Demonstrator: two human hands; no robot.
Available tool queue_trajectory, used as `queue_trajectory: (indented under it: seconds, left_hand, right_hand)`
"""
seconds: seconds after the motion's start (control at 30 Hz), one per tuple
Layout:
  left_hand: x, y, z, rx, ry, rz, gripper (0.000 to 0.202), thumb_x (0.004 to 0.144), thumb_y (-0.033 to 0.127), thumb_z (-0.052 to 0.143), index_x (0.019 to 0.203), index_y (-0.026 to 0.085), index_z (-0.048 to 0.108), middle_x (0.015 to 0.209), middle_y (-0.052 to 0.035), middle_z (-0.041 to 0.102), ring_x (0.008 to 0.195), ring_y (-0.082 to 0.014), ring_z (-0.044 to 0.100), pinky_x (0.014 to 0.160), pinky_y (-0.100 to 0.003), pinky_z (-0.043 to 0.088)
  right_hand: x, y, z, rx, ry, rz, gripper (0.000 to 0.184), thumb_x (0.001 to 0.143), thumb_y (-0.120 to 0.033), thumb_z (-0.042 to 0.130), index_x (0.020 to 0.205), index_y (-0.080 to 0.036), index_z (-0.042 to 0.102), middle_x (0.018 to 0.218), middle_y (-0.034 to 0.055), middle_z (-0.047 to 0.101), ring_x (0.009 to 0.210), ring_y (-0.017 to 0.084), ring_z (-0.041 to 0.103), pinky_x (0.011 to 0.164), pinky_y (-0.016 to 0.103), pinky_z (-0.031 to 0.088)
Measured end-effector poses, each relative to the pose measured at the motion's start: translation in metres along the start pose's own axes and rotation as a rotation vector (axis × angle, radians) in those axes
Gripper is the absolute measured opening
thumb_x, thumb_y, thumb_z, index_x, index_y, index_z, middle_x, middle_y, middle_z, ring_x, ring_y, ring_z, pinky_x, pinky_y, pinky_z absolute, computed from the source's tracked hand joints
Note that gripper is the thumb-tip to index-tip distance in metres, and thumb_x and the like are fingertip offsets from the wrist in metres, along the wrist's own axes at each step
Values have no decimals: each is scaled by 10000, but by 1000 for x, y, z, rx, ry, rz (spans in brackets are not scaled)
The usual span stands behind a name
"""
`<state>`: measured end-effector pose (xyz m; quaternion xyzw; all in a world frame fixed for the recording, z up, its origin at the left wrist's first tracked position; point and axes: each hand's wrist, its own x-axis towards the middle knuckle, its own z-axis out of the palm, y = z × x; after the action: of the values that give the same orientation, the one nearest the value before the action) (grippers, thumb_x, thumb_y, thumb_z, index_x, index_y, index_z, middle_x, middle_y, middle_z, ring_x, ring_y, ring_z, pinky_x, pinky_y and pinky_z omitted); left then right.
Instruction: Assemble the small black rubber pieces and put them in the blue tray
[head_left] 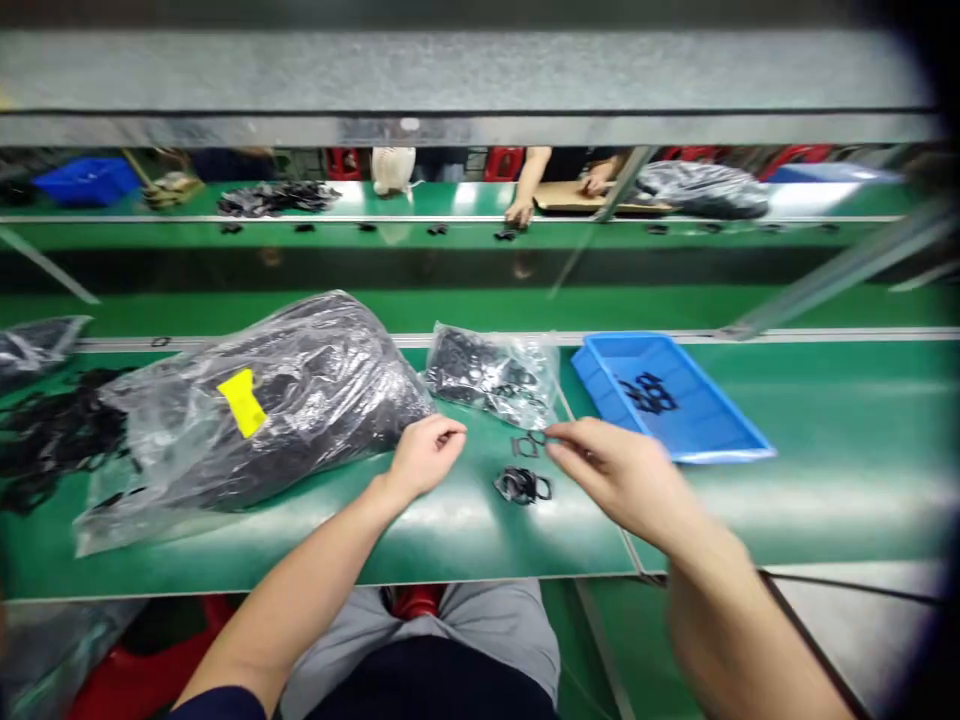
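Note:
My left hand rests on the green table with its fingers curled in; whether anything is in them I cannot see. My right hand reaches left, its fingertips pinched on a small black ring part. A second flat black part lies just beside it. A little pile of black ring parts sits on the table between my hands.
A big clear plastic bag of black parts with a yellow tag lies at left, a smaller bag behind the hands. A blue tray holds a few black parts at right. Another person's hands work across the far belt.

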<state>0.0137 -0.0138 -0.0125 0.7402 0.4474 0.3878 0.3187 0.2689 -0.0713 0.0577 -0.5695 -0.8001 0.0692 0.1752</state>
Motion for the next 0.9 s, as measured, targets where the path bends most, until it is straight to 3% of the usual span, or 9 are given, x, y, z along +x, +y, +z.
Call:
queue_trajectory:
  seconds: [0.07, 0.17, 0.27, 0.33, 0.53, 0.7, 0.8, 0.9]
  left_hand:
    - [0, -2, 1, 20, -34, 12, 176, 842, 225, 551, 918, 178, 702, 798, -33, 658, 685, -131, 589, 661, -246, 468]
    - [-1, -3, 3, 56, -92, 24, 192, 846, 225, 541, 945, 178, 698, 796, -31, 652, 684, -133, 586, 659, -251, 465]
    - [-2, -5, 6, 87, -127, 30, 198, 846, 231, 533, 946, 183, 698, 797, -31, 648, 675, -135, 583, 651, -255, 465]
    - [-2, -7, 7, 99, -147, 36, 206, 846, 236, 528, 951, 188, 699, 792, -31, 643, 671, -139, 583, 653, -260, 472]
    - [-4, -14, 10, 109, -205, 63, 265, 815, 267, 568, 1044, 209, 687, 975, -56, 663, 833, -186, 627, 742, -297, 516]
    - [-5, -19, 10, 201, -253, 180, 364, 741, 206, 650, 1104, 226, 657, 1128, -59, 622, 1040, -231, 583, 928, -358, 476]
    - [-4, -23, 12, 258, -258, 209, 335, 745, 127, 617, 1066, 214, 661, 1124, -66, 620, 1041, -232, 584, 944, -365, 472]
    - [-2, -27, 14, 286, -229, 207, 312, 771, 119, 590, 1065, 199, 655, 1147, -82, 614, 1056, -241, 586, 951, -381, 474]
  right_hand:
    - [-6, 1, 12, -52, -193, 111, 186, 902, -302, 534, 954, -209, 686, 869, 60, 670, 778, 191, 646, 696, 285, 493]
    - [-15, 1, 39, -62, -288, 231, 218, 891, -341, 544, 992, -206, 681, 894, 62, 640, 790, 182, 635, 710, 271, 474]
    - [-23, -5, 59, -43, -240, 238, 399, 835, -400, 623, 1188, -215, 605, 1027, 74, 587, 849, 194, 617, 741, 284, 476]
    - [-25, -8, 69, -33, -186, 248, 453, 815, -388, 651, 1226, -213, 579, 1073, 84, 558, 880, 205, 607, 770, 300, 480]
    - [-4, -12, 93, 27, -70, 263, 344, 819, -338, 655, 1142, -224, 625, 1044, 73, 550, 911, 202, 588, 799, 305, 478]
    - [15, -13, 98, 212, 28, 198, 298, 842, -299, 619, 1122, -199, 626, 919, 45, 584, 754, 161, 584, 742, 284, 487]
    - [16, -3, 91, 99, 108, 325, 209, 905, -280, 511, 1005, -192, 672, 858, 51, 592, 809, 180, 594, 770, 281, 461]
    - [11, 8, 87, -111, 67, 481, 241, 919, -295, 487, 1024, -188, 676, 918, 76, 593, 869, 202, 596, 751, 278, 442]
